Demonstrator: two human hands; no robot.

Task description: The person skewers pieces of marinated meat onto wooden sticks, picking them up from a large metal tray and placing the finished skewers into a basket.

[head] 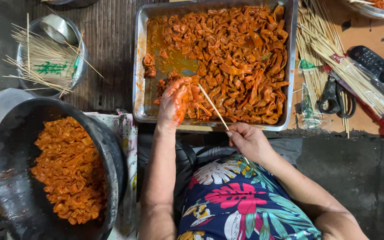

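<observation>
At far left, a dark round pan (5, 178) holds finished marinated meat strips (70, 169); above it, a metal bowl (80, 71) carries loose bamboo skewers (41, 62). Your left hand (174, 104), coated in red sauce, rests inside the steel tray (139, 71), fingers curled together on a piece of the sauced meat (236, 58) at the tray's near edge. Your right hand (247, 140) sits just outside that edge, fingers pinched on a single skewer (213, 106) whose tip points into the piece. Judged step: threading. The next move calls for a steady push along the skewer's line, fingertips kept off the point. At right lie bundled skewers (347, 71), scissors (334, 100) and a remote control (378, 71).
</observation>
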